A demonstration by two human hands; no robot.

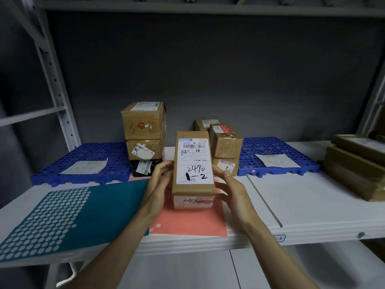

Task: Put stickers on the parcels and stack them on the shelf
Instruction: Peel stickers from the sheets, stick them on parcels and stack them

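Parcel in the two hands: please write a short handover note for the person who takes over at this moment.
Left hand and right hand: each grips one side of the parcel, held over the red sheet.
Sticker sheets: teal sheet and the red sheet lie at the shelf front.
Done: two stacks stand behind, left stack and right stack.
Left: whether the parcel has a sticker, I cannot tell; then stack it.

Single head-worn wide-angle view, facing forward and slightly down onto a white shelf (312,197) at close range. Both forearms enter from the bottom edge. The grey back wall (208,69) fills the upper frame; straight lines bow near the edges.
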